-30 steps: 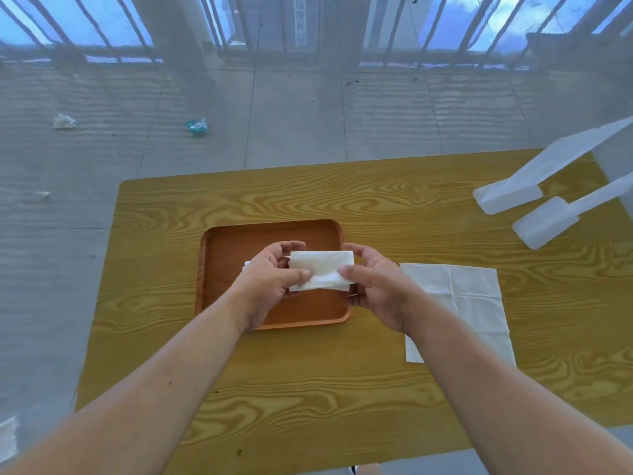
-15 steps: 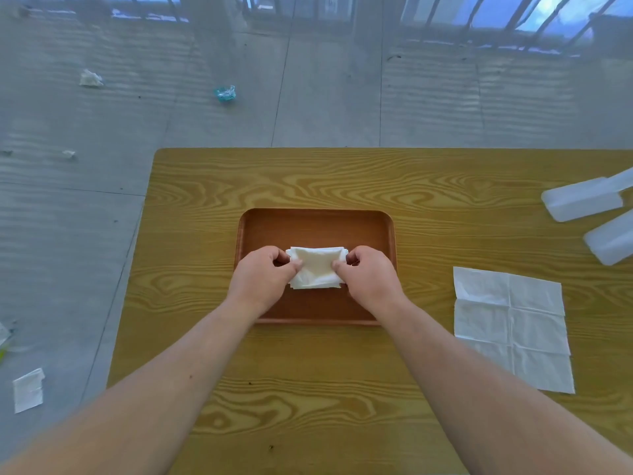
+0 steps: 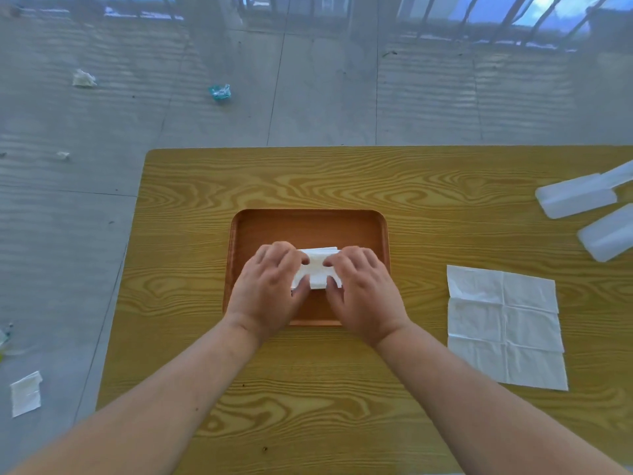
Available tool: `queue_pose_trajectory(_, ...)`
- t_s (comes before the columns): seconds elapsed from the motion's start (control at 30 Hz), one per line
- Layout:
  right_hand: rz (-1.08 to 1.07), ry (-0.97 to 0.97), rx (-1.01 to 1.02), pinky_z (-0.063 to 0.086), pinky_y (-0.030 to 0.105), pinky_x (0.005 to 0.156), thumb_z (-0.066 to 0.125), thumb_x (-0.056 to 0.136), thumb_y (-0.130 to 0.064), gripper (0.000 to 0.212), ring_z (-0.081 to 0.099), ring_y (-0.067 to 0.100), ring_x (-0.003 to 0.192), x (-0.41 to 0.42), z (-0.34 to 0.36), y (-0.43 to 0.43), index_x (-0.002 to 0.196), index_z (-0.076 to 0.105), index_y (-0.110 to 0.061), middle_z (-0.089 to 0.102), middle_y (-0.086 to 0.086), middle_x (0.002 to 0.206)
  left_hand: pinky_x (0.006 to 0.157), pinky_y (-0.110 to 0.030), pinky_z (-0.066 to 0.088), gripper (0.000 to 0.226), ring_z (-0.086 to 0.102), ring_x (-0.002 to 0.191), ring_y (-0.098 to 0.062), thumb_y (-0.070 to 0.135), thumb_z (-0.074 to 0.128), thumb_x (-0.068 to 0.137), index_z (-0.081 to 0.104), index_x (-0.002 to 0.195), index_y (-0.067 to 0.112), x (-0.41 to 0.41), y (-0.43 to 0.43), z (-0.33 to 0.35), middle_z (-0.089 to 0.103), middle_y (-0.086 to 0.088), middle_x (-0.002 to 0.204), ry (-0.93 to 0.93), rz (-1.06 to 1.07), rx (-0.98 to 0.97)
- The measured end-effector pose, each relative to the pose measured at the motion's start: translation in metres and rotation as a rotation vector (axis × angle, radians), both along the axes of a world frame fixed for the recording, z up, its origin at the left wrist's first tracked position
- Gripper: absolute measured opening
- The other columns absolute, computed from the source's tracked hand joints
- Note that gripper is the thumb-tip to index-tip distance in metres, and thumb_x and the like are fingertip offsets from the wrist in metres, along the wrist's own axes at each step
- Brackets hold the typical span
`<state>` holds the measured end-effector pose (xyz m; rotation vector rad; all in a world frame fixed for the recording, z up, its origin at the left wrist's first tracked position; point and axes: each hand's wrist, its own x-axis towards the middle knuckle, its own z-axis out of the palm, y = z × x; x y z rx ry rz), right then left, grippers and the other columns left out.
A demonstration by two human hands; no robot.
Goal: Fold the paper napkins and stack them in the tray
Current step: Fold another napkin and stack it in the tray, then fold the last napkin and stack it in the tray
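A brown wooden tray (image 3: 308, 228) lies at the middle of the table. Inside it sits a small folded white napkin (image 3: 318, 265). My left hand (image 3: 270, 289) covers the napkin's left part and my right hand (image 3: 363, 293) its right part, fingers laid on top and thumbs at its near edge, holding it down on the tray floor. Most of the napkin is hidden under my fingers. To the right of the tray, an unfolded white napkin (image 3: 503, 323) lies flat on the table, creased into squares.
The wood-grain table (image 3: 308, 389) ends at its left edge near the tray. Two white plastic pieces (image 3: 575, 200) (image 3: 606, 238) rest at the far right. Paper scraps (image 3: 25, 394) (image 3: 84, 78) and a teal wrapper (image 3: 219, 92) litter the grey floor.
The folded napkin went from being held above the tray to lying on its floor. My hands went from pinching its ends to lying flat over it.
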<state>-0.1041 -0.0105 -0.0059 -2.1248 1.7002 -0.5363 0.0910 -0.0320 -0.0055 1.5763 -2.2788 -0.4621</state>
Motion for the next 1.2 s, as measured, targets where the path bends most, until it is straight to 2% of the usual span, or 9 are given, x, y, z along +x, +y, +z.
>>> queue_pose_trajectory(0.1, 0.107, 0.055, 0.188, 0.040, 0.048, 0.117, 0.052, 0.102, -0.029, 0.043, 0.049, 0.030, 0.139, -0.004, 0.001, 0.006, 0.141, 0.061, -0.012, 0.061, 0.009, 0.144, 0.100, -0.047, 0.053, 0.038, 0.061, 0.119, -0.029, 0.038, 0.058, 0.095, 0.074, 0.120, 0.014, -0.013, 0.006, -0.001, 0.069, -0.007, 0.128, -0.102, -0.053, 0.051)
queue_pose_trajectory(0.17, 0.151, 0.148, 0.431, 0.021, 0.049, 0.129, 0.044, 0.107, -0.037, 0.053, 0.026, 0.028, 0.157, -0.008, -0.003, 0.006, 0.157, 0.043, -0.017, 0.038, 0.005, 0.167, 0.113, -0.046, 0.045, 0.048, 0.054, 0.136, -0.029, 0.043, 0.063, 0.096, 0.067, 0.136, 0.017, -0.019, 0.006, -0.003, 0.063, -0.006, 0.144, -0.242, -0.041, 0.224)
queue_pose_trajectory(0.27, 0.250, 0.280, 0.490, 0.008, 0.052, 0.131, 0.038, 0.110, -0.038, 0.058, 0.010, 0.028, 0.162, -0.015, -0.008, 0.005, 0.164, 0.030, -0.018, 0.019, 0.004, 0.175, 0.119, -0.043, 0.037, 0.060, 0.046, 0.144, -0.027, 0.050, 0.062, 0.097, 0.056, 0.149, 0.020, -0.027, 0.007, -0.006, 0.053, -0.002, 0.156, -0.411, -0.022, 0.341)
queue_pose_trajectory(0.47, 0.007, 0.082, 0.346, 0.028, 0.047, 0.125, 0.046, 0.103, -0.027, 0.049, 0.034, 0.028, 0.151, -0.068, 0.010, 0.028, 0.152, 0.049, -0.020, 0.048, 0.005, 0.158, 0.109, -0.046, 0.044, 0.039, 0.054, 0.134, -0.029, 0.037, 0.069, 0.094, 0.069, 0.127, 0.015, -0.080, 0.005, 0.011, 0.065, -0.005, 0.138, -0.322, -0.019, 0.237)
queue_pose_trajectory(0.63, -0.328, 0.111, 0.328, 0.044, 0.040, 0.105, 0.054, 0.098, -0.025, 0.046, 0.051, 0.027, 0.124, -0.164, 0.016, 0.083, 0.143, 0.056, -0.018, 0.060, 0.002, 0.136, 0.120, -0.041, 0.035, 0.050, 0.042, 0.146, -0.025, 0.045, 0.058, 0.100, 0.058, 0.144, 0.022, -0.171, 0.013, 0.019, 0.048, -0.001, 0.159, -0.249, -0.307, 0.286)
queue_pose_trajectory(0.83, -0.524, 0.158, 0.401, 0.048, 0.035, 0.082, 0.052, 0.099, -0.031, 0.024, 0.058, 0.022, 0.103, -0.245, 0.008, 0.145, 0.117, 0.063, -0.020, 0.063, -0.002, 0.110, 0.125, -0.035, 0.021, 0.064, 0.023, 0.158, -0.021, 0.052, 0.046, 0.104, 0.033, 0.163, 0.028, -0.266, 0.037, 0.008, 0.022, 0.000, 0.175, -0.412, -0.610, 0.304)
queue_pose_trajectory(0.93, -0.524, 0.146, 0.415, 0.047, 0.030, 0.078, 0.052, 0.099, -0.034, 0.024, 0.056, 0.018, 0.099, -0.260, 0.002, 0.166, 0.116, 0.063, -0.021, 0.062, -0.003, 0.106, 0.115, -0.043, 0.041, 0.065, 0.039, 0.146, -0.025, 0.056, 0.045, 0.102, 0.037, 0.159, 0.028, -0.282, 0.045, 0.002, 0.034, -0.003, 0.166, -0.561, -0.641, 0.310)
queue_pose_trajectory(1.03, -0.509, 0.123, 0.435, 0.047, 0.030, 0.086, 0.052, 0.099, -0.034, 0.032, 0.054, 0.020, 0.106, -0.266, -0.002, 0.177, 0.127, 0.061, -0.021, 0.061, -0.002, 0.117, 0.097, -0.041, 0.053, 0.065, 0.055, 0.126, -0.024, 0.062, 0.045, 0.100, 0.041, 0.155, 0.027, -0.286, 0.052, -0.001, 0.050, 0.000, 0.144, -0.649, -0.653, 0.327)
queue_pose_trajectory(1.2, -0.476, 0.125, 0.479, 0.047, 0.038, 0.102, 0.047, 0.102, -0.033, 0.044, 0.051, 0.023, 0.123, -0.272, -0.003, 0.179, 0.143, 0.056, -0.022, 0.058, -0.001, 0.135, 0.065, -0.030, 0.041, 0.046, 0.067, 0.098, -0.017, 0.065, 0.044, 0.101, 0.064, 0.124, 0.031, -0.287, 0.054, 0.002, 0.071, 0.008, 0.115, -0.565, -0.567, 0.383)
